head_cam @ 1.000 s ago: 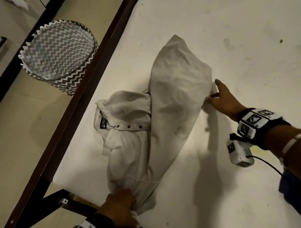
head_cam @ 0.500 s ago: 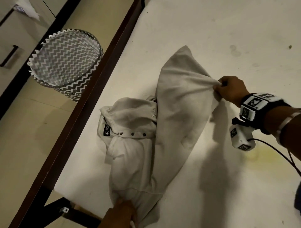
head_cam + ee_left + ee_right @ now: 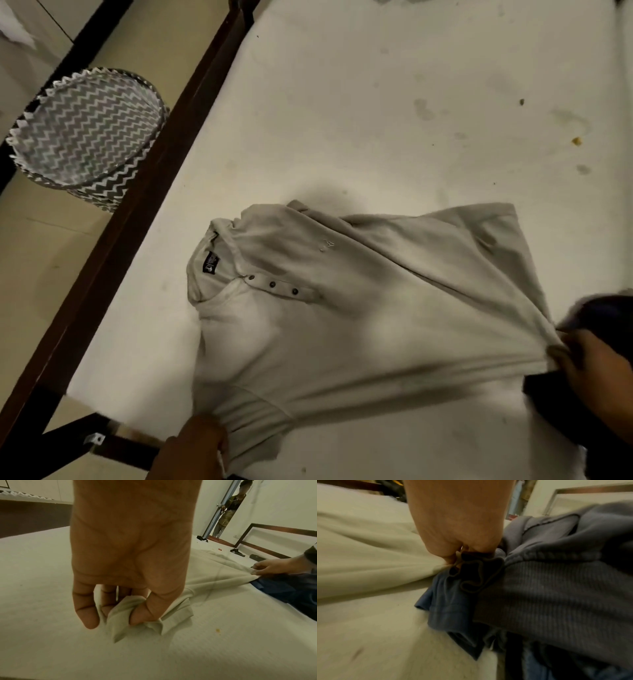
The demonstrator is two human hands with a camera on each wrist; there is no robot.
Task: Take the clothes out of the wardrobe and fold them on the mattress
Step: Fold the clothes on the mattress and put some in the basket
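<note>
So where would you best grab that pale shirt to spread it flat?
By its edges, probably. The left hand bunches one end of the shirt at the near mattress edge; the right hand pinches the opposite side beside the dark clothes. Pulling outward tautens it.

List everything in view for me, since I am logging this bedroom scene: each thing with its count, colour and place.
Buttoned cotton shirt: one, off-white, spread on the mattress, stretched between both hands.
Bare foam mattress: one, cream with stains, inside the bed frame.
Wooden bed frame: one, dark brown, along the mattress's left edge.
Zigzag-patterned fabric basket: one, grey and white, on the floor beside the frame.
Pile of dark clothes: one pile, blue and grey, on the mattress by the right hand.
Left hand: grips one bunched corner of the shirt.
Right hand: pinches the shirt's opposite edge.
</note>
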